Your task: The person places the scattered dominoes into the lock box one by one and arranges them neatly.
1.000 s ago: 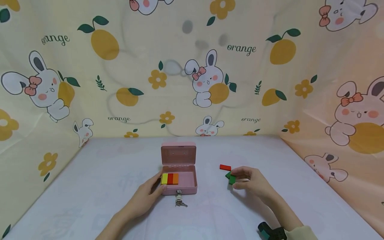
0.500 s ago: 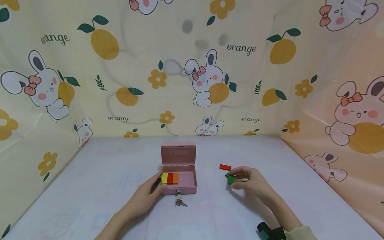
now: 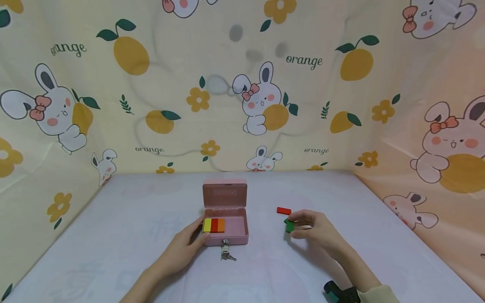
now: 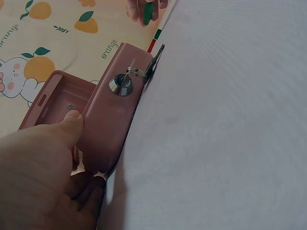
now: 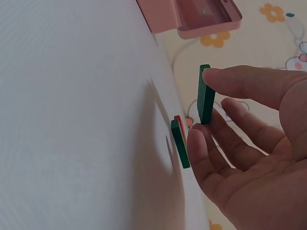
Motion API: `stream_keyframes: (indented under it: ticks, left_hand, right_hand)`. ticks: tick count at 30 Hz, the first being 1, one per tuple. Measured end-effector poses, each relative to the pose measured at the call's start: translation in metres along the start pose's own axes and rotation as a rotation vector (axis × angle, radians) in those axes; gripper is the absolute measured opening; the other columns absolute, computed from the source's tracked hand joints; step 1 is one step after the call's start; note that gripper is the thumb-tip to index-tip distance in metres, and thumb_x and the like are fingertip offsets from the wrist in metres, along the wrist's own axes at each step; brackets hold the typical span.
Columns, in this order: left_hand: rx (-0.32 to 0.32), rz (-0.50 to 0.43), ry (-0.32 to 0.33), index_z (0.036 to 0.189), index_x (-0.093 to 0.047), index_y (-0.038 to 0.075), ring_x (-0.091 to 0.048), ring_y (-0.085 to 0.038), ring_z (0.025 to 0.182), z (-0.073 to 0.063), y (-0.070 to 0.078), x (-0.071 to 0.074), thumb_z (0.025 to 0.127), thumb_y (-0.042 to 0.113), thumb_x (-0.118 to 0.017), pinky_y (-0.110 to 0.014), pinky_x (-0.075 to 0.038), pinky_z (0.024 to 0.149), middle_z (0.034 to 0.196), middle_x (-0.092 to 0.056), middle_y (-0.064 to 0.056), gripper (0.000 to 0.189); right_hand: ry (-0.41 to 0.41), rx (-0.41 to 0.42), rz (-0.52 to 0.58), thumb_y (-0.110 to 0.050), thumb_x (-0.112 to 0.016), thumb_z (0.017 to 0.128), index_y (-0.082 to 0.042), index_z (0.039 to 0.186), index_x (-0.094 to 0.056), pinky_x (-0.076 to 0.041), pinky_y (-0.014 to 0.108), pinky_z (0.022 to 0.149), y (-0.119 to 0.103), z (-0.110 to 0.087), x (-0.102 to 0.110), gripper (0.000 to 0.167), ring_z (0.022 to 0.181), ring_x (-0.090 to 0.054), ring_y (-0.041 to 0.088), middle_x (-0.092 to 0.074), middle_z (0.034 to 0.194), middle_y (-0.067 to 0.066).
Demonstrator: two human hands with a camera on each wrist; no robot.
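Note:
A pink cash box [image 3: 229, 240] stands with its lid raised on the white table. My left hand [image 3: 181, 249] grips its left end, the thumb over the front rim in the left wrist view. Inside, at the left, lie a yellow block [image 3: 206, 225], a red block [image 3: 214, 225] and an orange block [image 3: 221, 225] side by side. To the right of the box, my right hand [image 3: 319, 229] pinches a flat green block [image 5: 206, 98] between thumb and fingers, above the table. Below it lies another green block [image 5: 180, 143], with a loose red block [image 3: 283, 211] behind.
Keys [image 3: 228, 255] hang from the lock on the box's front. A dark device [image 3: 341, 292] is strapped to the right wrist. Patterned cloth [image 3: 189, 126] rises behind the white tabletop [image 3: 151, 202] and along both its sides.
My right hand has shifted slightly to the left with the green block pinched in it. The left hand keeps its grip on the cash box.

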State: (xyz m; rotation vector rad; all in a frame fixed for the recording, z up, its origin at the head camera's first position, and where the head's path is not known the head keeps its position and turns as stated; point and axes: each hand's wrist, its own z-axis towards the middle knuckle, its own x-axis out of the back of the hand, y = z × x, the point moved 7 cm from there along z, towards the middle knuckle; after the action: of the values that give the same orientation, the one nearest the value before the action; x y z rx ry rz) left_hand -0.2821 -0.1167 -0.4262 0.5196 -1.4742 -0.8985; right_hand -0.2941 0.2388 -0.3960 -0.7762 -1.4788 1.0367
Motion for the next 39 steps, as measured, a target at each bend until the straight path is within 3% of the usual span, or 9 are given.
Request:
stream_keyframes:
  ticks: [13, 17, 21, 26, 39]
  left_hand:
    - [0.013, -0.008, 0.004, 0.156, -0.029, 0.016, -0.026, -0.031, 0.144, -0.003, -0.003, 0.002, 0.098, 0.045, -0.058, -0.055, -0.026, 0.112, 0.156, -0.033, -0.008, 0.072]
    - [0.016, -0.010, 0.008, 0.156, -0.029, 0.016, -0.026, -0.031, 0.144, -0.004, -0.006, 0.004, 0.099, 0.043, -0.058, -0.054, -0.026, 0.112, 0.156, -0.033, -0.008, 0.070]
    - [0.023, -0.007, 0.011, 0.156, -0.029, 0.017, -0.026, -0.031, 0.144, -0.005, -0.007, 0.006, 0.099, 0.042, -0.057, -0.054, -0.025, 0.113, 0.156, -0.033, -0.008, 0.069]
    - [-0.004, -0.013, 0.007, 0.156, -0.029, 0.016, -0.026, -0.031, 0.144, -0.003, -0.004, 0.006, 0.100, 0.042, -0.057, -0.054, -0.025, 0.113, 0.156, -0.033, -0.008, 0.068]
    - [-0.011, -0.019, 0.003, 0.156, -0.031, 0.016, -0.027, -0.030, 0.143, 0.000, 0.000, 0.005, 0.098, 0.042, -0.059, -0.054, -0.025, 0.113, 0.155, -0.035, -0.007, 0.069]
  right_hand:
    - [-0.006, 0.023, 0.002, -0.009, -0.083, 0.079, -0.002, 0.119, -0.066, -0.051, 0.033, 0.086, -0.006, 0.007, -0.014, 0.044, 0.105, -0.060, 0.026, -0.068, 0.109, 0.007]
    - [-0.033, 0.065, 0.000, -0.009, -0.082, 0.080, -0.001, 0.117, -0.066, -0.053, 0.034, 0.084, -0.013, 0.010, -0.024, 0.041, 0.103, -0.060, 0.030, -0.068, 0.108, 0.009]
    - [-0.058, 0.124, -0.043, -0.007, -0.080, 0.081, 0.000, 0.114, -0.067, -0.052, 0.036, 0.087, -0.021, 0.013, -0.032, 0.037, 0.103, -0.060, 0.028, -0.068, 0.107, 0.008]
    - [-0.044, 0.122, -0.100, -0.008, -0.081, 0.081, -0.002, 0.113, -0.068, -0.052, 0.036, 0.088, -0.027, 0.014, -0.031, 0.035, 0.102, -0.061, 0.025, -0.068, 0.106, 0.005]
    - [-0.054, 0.154, -0.046, -0.010, -0.082, 0.080, -0.004, 0.112, -0.068, -0.055, 0.030, 0.083, -0.056, 0.017, -0.038, 0.035, 0.095, -0.066, 0.025, -0.067, 0.108, 0.008]
